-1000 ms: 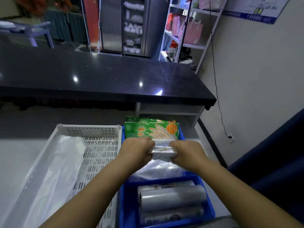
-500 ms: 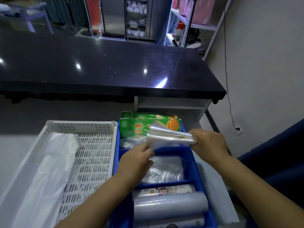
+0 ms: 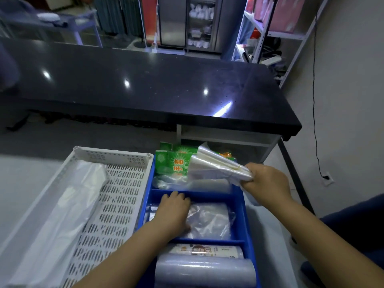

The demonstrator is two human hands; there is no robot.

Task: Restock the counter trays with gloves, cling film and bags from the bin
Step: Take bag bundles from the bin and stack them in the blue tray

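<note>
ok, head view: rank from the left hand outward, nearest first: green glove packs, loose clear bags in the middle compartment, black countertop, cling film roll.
From the left hand:
1. Loose clear bags: under and beside the hand, middle compartment.
2. Cling film roll: near compartment, toward the person.
3. Green glove packs: far compartment. Too close to call against the roll.
4. Black countertop: beyond the bin.

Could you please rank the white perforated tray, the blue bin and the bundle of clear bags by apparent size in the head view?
1. white perforated tray
2. blue bin
3. bundle of clear bags
</note>
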